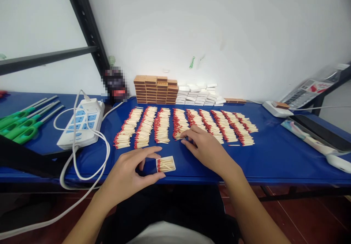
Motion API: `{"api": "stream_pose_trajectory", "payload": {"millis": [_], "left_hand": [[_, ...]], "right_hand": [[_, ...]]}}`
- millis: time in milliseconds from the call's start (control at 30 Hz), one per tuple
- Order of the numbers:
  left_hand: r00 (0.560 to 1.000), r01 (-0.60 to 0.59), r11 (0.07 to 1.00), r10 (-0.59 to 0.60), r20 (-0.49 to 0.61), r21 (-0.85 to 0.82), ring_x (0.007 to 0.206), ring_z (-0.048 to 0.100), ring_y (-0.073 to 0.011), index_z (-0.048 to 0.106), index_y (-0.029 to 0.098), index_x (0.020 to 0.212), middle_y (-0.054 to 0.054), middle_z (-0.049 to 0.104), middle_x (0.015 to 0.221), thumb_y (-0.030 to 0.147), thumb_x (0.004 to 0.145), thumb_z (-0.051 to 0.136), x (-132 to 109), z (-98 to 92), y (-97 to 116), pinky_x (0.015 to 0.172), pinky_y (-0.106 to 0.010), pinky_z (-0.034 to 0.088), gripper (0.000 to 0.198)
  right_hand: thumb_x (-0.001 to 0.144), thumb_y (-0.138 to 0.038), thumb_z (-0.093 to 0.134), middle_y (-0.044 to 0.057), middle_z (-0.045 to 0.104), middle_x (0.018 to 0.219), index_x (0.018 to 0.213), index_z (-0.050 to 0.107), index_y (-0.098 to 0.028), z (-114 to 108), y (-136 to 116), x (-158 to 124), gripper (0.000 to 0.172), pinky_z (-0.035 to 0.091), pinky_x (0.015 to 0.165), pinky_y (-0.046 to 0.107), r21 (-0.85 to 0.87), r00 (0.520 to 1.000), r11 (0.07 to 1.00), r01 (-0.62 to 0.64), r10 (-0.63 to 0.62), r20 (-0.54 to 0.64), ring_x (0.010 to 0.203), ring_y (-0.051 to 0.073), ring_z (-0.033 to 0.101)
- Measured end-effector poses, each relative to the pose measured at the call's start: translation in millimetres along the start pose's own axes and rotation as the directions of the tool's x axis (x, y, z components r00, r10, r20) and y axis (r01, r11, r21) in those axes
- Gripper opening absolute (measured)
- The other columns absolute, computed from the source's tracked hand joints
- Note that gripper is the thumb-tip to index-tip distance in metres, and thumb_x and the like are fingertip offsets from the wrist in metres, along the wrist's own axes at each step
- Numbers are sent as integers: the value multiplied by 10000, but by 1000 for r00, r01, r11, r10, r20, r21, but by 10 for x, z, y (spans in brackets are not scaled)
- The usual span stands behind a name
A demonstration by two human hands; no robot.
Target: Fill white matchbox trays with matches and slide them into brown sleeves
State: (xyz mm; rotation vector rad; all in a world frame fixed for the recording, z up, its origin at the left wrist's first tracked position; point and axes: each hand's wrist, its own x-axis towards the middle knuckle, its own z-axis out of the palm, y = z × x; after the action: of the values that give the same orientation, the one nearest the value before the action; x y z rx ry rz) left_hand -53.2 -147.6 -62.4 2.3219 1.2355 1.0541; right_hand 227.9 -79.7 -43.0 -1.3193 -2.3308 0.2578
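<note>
A small white matchbox tray (pixel 166 164) holding red-tipped matches lies on the blue table near its front edge. My left hand (pixel 134 169) is around the tray's left end, fingers and thumb spread at its upper and lower sides; whether they touch it is hard to tell. My right hand (pixel 201 145) is at the lower end of a middle row of matches (pixel 179 121), thumb and fingertips curled close together. What the fingertips pinch is too small to make out. Several more slanting rows of matches (pixel 145 127) lie on both sides, red heads toward the left.
Stacked brown matchboxes (pixel 156 90) and white trays (pixel 200 96) stand against the wall. A power strip (pixel 80 125) with white cables and green-handled tools (pixel 26 127) lie left. On the right are a phone (pixel 319 132), a white adapter (pixel 276 109) and a plastic bottle (pixel 312 88).
</note>
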Motion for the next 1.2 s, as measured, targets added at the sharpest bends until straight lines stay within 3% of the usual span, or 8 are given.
{"api": "stream_pose_trajectory", "payload": {"millis": [333, 600, 867, 1033, 1200], "left_hand": [[1000, 2, 1000, -2, 2, 4, 645, 525, -99, 622, 319, 1452, 56, 825, 1110, 254, 882, 893, 0, -9, 8, 726, -243, 551, 635], [1000, -3, 1000, 3, 2, -8, 651, 531, -98, 618, 315, 1459, 40, 825, 1115, 259, 886, 890, -1, 4, -10, 735, -245, 557, 637], [1000, 1, 1000, -1, 0, 13, 653, 526, -98, 593, 315, 1480, 42, 820, 1108, 250, 882, 893, -3, 3, 7, 716, -238, 552, 672], [1000, 11, 1000, -11, 6, 19, 658, 520, -95, 581, 328, 1495, 52, 814, 1113, 246, 885, 887, -5, 5, 5, 715, -230, 543, 687], [1000, 10, 1000, -10, 13, 11, 660, 520, -91, 572, 339, 1499, 58, 810, 1123, 241, 889, 883, -9, 4, 0, 722, -225, 543, 692]], "right_hand": [[1079, -205, 581, 50, 656, 1040, 992, 644, -223, -16, -13, -9, 108, 502, 755, 342, 17, 999, 1000, -21, 21, 24, 846, 201, 658], [1083, -210, 567, 48, 658, 1021, 971, 625, -221, -87, 39, -57, 127, 490, 759, 342, 40, 1000, 999, 8, -9, 15, 838, 198, 644], [1092, -240, 619, 36, 677, 1028, 983, 632, -225, -213, -352, -195, 111, 503, 754, 327, 137, 990, 987, 87, -101, 103, 872, 187, 666], [1080, -182, 622, 49, 684, 1045, 1024, 652, -201, -137, -550, -235, 66, 509, 752, 339, 42, 973, 983, 176, -180, 142, 882, 200, 690], [1094, -175, 589, 42, 678, 1008, 1003, 672, -202, -66, -605, -256, 126, 498, 716, 322, 13, 949, 968, 251, -249, 192, 861, 194, 690]]}}
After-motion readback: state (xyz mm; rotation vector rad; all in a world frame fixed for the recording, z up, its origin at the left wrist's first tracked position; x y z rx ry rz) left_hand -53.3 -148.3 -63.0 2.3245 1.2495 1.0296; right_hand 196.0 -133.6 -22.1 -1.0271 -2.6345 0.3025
